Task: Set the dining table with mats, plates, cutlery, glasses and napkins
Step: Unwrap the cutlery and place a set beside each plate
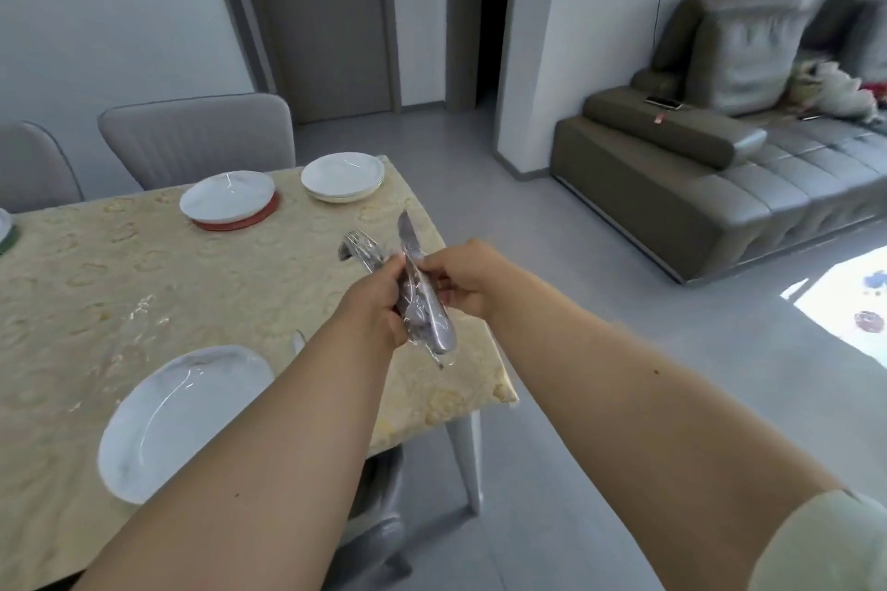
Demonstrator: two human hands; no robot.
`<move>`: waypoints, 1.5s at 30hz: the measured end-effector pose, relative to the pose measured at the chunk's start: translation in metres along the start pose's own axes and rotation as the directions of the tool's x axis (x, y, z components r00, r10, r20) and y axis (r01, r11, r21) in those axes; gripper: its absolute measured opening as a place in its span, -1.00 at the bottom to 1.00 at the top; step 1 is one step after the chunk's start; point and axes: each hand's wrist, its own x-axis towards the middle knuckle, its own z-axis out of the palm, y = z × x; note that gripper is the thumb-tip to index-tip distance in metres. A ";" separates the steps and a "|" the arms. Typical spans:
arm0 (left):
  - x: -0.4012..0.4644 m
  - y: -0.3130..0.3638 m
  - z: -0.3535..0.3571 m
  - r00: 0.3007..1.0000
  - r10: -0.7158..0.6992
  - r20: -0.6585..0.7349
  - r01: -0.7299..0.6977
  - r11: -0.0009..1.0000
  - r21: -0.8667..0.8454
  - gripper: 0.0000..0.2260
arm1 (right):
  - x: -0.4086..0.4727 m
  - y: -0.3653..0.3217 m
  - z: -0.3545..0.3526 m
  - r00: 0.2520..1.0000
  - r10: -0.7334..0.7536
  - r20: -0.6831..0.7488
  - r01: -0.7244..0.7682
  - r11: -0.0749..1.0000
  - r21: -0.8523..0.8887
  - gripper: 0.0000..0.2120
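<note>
My left hand grips a bundle of silver cutlery above the table's right edge; fork tines stick out at its top left. My right hand pinches a knife in that bundle, blade pointing up and away. A white plate lies near me on the beige tablecloth. Another white plate sits on a red mat at the far side. A stack of white plates stands by the far right corner.
Two grey chairs stand behind the table, and another chair is tucked under its near right side. A plate on a green mat shows at the left edge. A grey sofa stands across the floor to the right.
</note>
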 end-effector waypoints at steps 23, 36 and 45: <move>0.196 0.055 0.138 0.992 0.095 -0.080 -0.107 0.982 -0.156 -0.74 | 0.232 -0.083 -0.118 0.987 0.013 0.161 -0.027 0.996 0.085 -0.87; 0.323 0.145 0.180 0.806 0.189 -0.561 -0.437 0.829 -0.348 -0.82 | 0.409 -0.173 -0.157 0.722 0.252 0.644 0.041 0.914 -0.403 -0.92; 0.398 0.219 0.183 0.725 0.238 -0.647 -0.517 0.809 -0.281 -0.79 | 0.516 -0.225 -0.123 0.696 0.029 0.717 0.238 0.933 -0.269 -0.70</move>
